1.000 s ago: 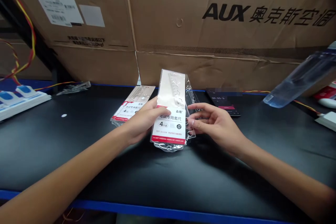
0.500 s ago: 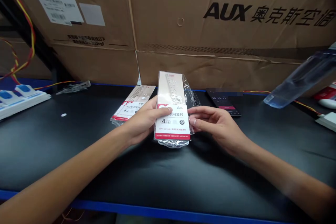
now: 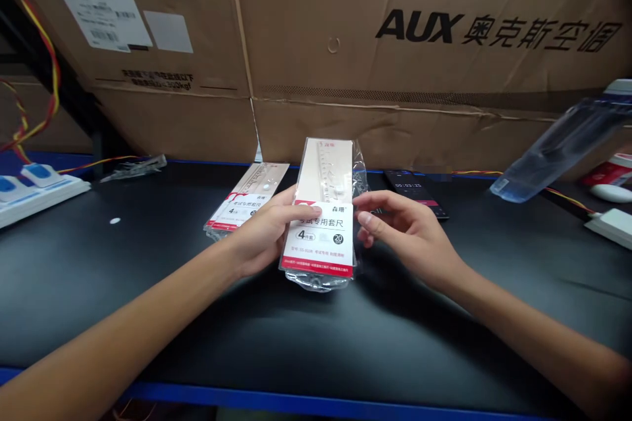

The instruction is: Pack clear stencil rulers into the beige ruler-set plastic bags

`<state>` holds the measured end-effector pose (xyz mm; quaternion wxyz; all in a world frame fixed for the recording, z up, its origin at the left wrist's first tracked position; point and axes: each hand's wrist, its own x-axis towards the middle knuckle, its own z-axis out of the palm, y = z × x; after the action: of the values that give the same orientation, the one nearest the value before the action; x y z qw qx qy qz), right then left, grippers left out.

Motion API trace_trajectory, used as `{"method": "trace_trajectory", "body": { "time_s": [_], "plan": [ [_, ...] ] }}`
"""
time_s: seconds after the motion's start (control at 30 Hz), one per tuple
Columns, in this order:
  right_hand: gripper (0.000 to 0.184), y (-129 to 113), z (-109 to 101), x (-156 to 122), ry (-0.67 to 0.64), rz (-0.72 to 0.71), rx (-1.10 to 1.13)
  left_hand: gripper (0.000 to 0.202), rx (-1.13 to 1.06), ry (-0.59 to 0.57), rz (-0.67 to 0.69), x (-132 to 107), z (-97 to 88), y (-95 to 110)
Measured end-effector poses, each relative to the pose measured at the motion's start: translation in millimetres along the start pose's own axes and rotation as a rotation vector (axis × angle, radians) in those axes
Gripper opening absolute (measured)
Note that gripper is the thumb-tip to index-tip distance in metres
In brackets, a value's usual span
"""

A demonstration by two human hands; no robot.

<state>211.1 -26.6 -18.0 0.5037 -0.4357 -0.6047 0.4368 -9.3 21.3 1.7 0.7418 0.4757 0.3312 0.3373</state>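
A cardboard AUX carton (image 3: 306, 46) is stood behind a black bench (image 3: 99, 296). Between the hands, a ruler-set packet (image 3: 318, 237) is held by the left hand (image 3: 264, 233), now tilted rather than upright as before. The hands are apart: the right hand (image 3: 409, 230) has been curled back from the card, and contact with the clear sleeve cannot be told. A phone (image 3: 415, 192) is left beyond it.

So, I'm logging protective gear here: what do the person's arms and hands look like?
The left hand and right hand are bare, without gloves. The left forearm and right forearm are bare too: no sleeve, watch, bracelet or ring shows, and no cables or markings. The right hand's fingernails look short.
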Motion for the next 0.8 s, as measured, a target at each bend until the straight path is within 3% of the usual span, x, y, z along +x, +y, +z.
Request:
{"method": "trace_trajectory", "body": {
  "time_s": [0.27, 0.4, 0.8],
  "plan": [
    [0.027, -1.5, 0.9, -4.3, 0.062, -0.086, -0.278, 0.052, 0.037, 0.005, -0.004, -0.6, -0.7, 1.5],
    [0.028, 0.1, -0.4, -6.3, 0.031, -0.146, -0.426, 0.052, 0.053, 0.000, -0.016, -2.5, -0.1, 0.8],
    [0.023, -0.8, 1.3, -7.7, 0.085, -0.135, -0.348, 0.054, -0.014, -0.001, -0.065, -2.4, 0.4, 2.6]
  ]
}}
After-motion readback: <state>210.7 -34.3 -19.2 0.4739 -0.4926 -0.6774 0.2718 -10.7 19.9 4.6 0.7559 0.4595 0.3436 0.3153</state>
